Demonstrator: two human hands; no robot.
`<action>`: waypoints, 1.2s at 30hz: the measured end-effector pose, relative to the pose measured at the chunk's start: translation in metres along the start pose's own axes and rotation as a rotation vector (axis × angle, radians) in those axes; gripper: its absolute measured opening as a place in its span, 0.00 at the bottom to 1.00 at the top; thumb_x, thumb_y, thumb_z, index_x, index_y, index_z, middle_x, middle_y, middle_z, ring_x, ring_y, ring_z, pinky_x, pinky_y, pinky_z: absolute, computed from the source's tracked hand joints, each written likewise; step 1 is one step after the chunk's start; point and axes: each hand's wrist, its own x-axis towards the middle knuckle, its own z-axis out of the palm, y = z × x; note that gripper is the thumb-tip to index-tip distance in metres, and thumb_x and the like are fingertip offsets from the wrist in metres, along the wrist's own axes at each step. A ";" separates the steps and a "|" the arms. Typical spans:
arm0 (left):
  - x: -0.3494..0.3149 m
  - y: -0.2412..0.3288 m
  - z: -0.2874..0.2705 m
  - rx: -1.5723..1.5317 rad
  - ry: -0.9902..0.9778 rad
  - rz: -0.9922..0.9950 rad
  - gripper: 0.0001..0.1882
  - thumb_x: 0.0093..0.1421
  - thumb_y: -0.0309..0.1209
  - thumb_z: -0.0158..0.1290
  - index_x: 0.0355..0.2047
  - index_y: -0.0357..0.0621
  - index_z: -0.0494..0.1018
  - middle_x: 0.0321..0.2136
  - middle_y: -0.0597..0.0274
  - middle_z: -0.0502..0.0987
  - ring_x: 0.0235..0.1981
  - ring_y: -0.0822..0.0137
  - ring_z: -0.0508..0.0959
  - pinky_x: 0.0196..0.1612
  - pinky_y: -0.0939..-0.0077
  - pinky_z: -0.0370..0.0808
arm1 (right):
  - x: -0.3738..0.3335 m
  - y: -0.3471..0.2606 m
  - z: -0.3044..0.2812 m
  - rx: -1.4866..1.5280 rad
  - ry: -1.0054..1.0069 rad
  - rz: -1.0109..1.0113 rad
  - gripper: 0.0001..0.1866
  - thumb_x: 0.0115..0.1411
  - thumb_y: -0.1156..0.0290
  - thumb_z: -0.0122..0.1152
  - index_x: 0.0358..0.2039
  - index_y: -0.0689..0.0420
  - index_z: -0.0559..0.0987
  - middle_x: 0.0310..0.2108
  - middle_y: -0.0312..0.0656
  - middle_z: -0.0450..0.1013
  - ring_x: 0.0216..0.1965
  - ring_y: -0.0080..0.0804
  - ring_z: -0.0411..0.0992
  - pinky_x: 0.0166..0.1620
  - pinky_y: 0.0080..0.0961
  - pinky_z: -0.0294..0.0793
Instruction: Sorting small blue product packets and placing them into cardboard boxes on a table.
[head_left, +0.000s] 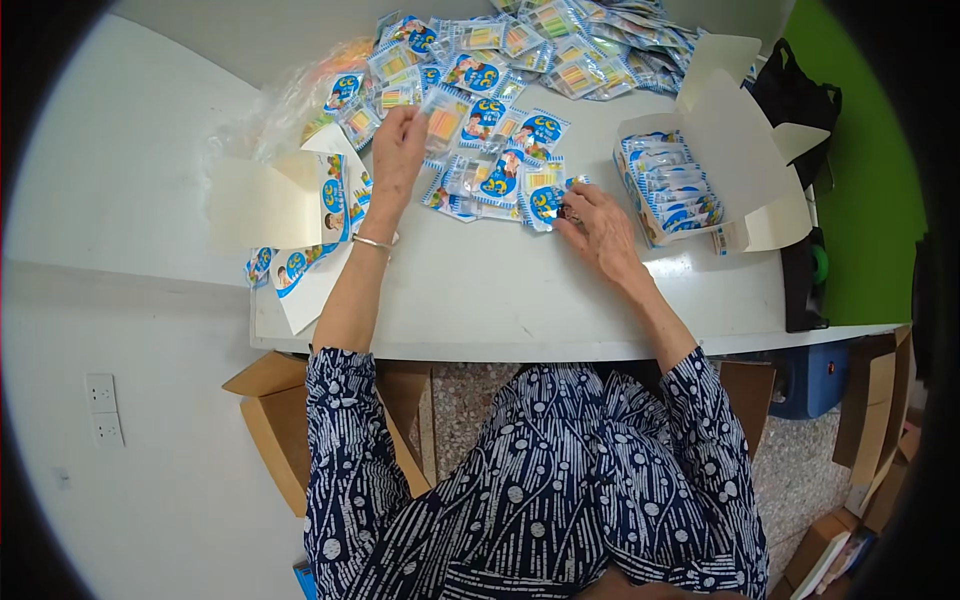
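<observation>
My left hand (398, 155) pinches the edge of a small clear-and-blue packet (444, 120) with yellow and orange strips showing inside. The fingers of my right hand (602, 235) close on the right edge of another such packet (542, 206), at the front of a loose group. Between my hands, several packets (500, 178) lie overlapping on the white table (480, 290). Right of my right hand stands an open carton (640, 205) with its lid raised, holding a row of packets (676, 180) on edge.
A large heap of packets (580, 65) covers the back of the table. At left are an open printed carton (335, 200) and crumpled clear plastic (270, 125). A black bag (800, 95) sits by the green panel (870, 200). Cardboard boxes (275, 430) stand below the table edge.
</observation>
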 end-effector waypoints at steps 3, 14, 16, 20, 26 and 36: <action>-0.007 0.000 0.015 0.103 -0.084 0.028 0.09 0.62 0.32 0.53 0.37 0.40 0.74 0.24 0.74 0.72 0.23 0.82 0.66 0.25 0.85 0.63 | -0.008 -0.009 0.001 0.032 -0.066 -0.046 0.19 0.52 0.68 0.66 0.44 0.60 0.77 0.50 0.46 0.72 0.45 0.45 0.71 0.46 0.38 0.73; -0.056 -0.008 0.062 0.859 -0.184 0.208 0.16 0.51 0.38 0.62 0.36 0.41 0.76 0.38 0.56 0.79 0.42 0.54 0.72 0.46 0.59 0.69 | -0.016 -0.008 -0.001 0.004 0.046 0.076 0.29 0.48 0.62 0.68 0.49 0.62 0.71 0.52 0.51 0.66 0.51 0.51 0.62 0.54 0.41 0.64; -0.058 -0.013 0.057 0.807 -0.232 0.296 0.15 0.53 0.37 0.60 0.36 0.41 0.76 0.35 0.55 0.79 0.37 0.55 0.75 0.42 0.61 0.72 | -0.015 -0.008 0.000 0.037 0.068 0.049 0.29 0.48 0.62 0.68 0.49 0.61 0.70 0.49 0.52 0.66 0.50 0.51 0.62 0.53 0.42 0.64; -0.055 -0.012 0.056 0.410 -0.206 0.227 0.10 0.56 0.32 0.57 0.35 0.40 0.76 0.30 0.55 0.79 0.29 0.57 0.77 0.33 0.65 0.72 | -0.009 -0.010 0.000 0.108 0.115 0.086 0.31 0.52 0.58 0.65 0.51 0.64 0.70 0.51 0.53 0.66 0.51 0.51 0.62 0.54 0.40 0.64; -0.045 0.056 0.051 0.505 0.121 0.540 0.04 0.61 0.24 0.51 0.36 0.42 0.74 0.23 0.55 0.77 0.23 0.53 0.77 0.29 0.65 0.71 | 0.008 -0.027 -0.019 0.266 0.202 0.095 0.32 0.56 0.55 0.64 0.53 0.65 0.69 0.53 0.52 0.67 0.54 0.46 0.63 0.56 0.35 0.64; -0.094 0.081 0.065 0.209 -0.132 0.266 0.02 0.61 0.24 0.51 0.34 0.41 0.72 0.23 0.54 0.77 0.22 0.59 0.78 0.26 0.69 0.72 | -0.001 -0.056 -0.061 1.186 -0.270 0.401 0.16 0.58 0.60 0.64 0.39 0.61 0.80 0.31 0.38 0.79 0.35 0.21 0.75 0.43 0.20 0.72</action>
